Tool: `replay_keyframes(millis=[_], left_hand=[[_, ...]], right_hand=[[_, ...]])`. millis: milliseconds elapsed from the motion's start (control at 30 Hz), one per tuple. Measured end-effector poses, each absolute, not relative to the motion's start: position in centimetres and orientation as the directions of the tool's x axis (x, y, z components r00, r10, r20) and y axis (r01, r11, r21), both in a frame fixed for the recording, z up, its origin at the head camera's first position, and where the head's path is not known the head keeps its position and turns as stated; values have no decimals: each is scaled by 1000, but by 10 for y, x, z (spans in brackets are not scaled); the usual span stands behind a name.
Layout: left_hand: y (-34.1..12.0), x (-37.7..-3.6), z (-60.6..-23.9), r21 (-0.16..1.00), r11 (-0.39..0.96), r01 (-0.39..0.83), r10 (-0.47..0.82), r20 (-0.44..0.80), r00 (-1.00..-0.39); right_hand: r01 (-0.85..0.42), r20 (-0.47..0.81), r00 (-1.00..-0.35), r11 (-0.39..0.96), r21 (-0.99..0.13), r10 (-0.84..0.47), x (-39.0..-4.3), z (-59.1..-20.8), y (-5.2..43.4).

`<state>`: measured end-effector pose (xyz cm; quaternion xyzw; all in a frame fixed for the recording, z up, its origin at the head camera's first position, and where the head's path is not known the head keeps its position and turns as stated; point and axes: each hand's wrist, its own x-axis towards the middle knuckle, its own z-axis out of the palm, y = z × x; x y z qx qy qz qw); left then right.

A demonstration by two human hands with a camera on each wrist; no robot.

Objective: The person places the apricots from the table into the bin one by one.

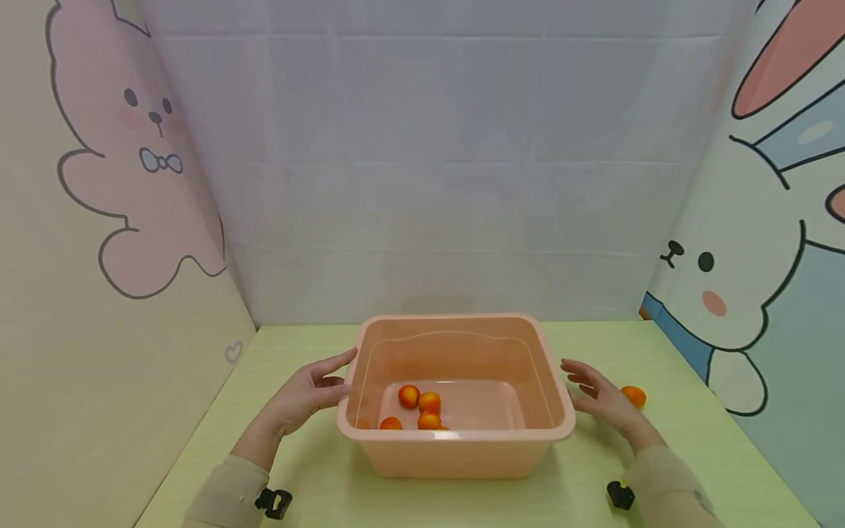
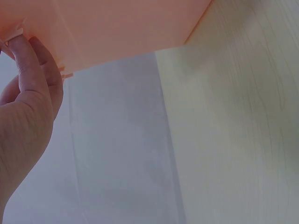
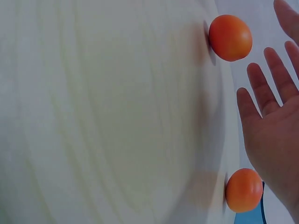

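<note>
A pink plastic basin (image 1: pixel 455 451) stands on the table with several orange-red tomatoes (image 1: pixel 429 420) lying toward its left side. My left hand (image 1: pixel 306 396) holds the basin's left rim, thumb low and index finger higher up; in the left wrist view the fingers of that hand (image 2: pixel 30 88) reach up under the lip. My right hand (image 1: pixel 604 400) is by the basin's right side, its fingers relaxed and holding nothing. Beyond its wrist lies one loose tomato (image 1: pixel 634 397). The right wrist view shows two tomatoes on the table, an upper tomato (image 3: pixel 230 38) and a lower tomato (image 3: pixel 244 190).
The pale wood-grain table (image 1: pixel 310 477) meets a white cloth wall (image 1: pixel 436 183) at the back. Printed side walls, with a pink bear (image 1: pixel 152 198) on the left and a white rabbit (image 1: pixel 739 293) on the right, bound the space.
</note>
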<state>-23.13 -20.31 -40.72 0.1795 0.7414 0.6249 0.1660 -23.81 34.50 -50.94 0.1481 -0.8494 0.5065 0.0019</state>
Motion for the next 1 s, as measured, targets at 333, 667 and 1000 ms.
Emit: replay_keyframes(millis=[333, 667, 1000], left_hand=[[-203, -232, -407, 983, 173, 62, 461, -25, -887], [-202, -232, -406, 983, 180, 49, 448, -38, -893], [-203, -233, -410, 984, 170, 52, 457, -32, -889]], right_hand=[[-127, 27, -972, 428, -895, -232, -246, -517, 340], [-191, 72, -963, 469, -862, -259, -247, -521, 343], [-200, 77, -968, 545, -814, -241, -249, -525, 344]])
